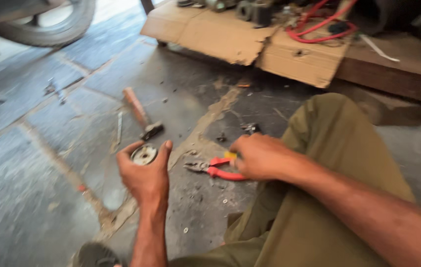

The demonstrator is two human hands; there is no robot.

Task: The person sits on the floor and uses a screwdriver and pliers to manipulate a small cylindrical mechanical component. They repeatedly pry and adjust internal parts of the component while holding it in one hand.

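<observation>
Currently left hand (pixel 146 178) cups 1 round metal part (pixel 144 155) over the stone floor (pixel 32 198), right hand (pixel 260 157) closing on red-handled pliers (pixel 215 168); next likely needs jaws lined up on part.

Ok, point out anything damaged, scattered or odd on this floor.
The cardboard under the clutter at the top is torn, with a ragged edge. Small washers and bits lie loose on the stone floor. A hammer lies there too. The left hand holds a round metal part; the right hand grips red pliers.
</observation>
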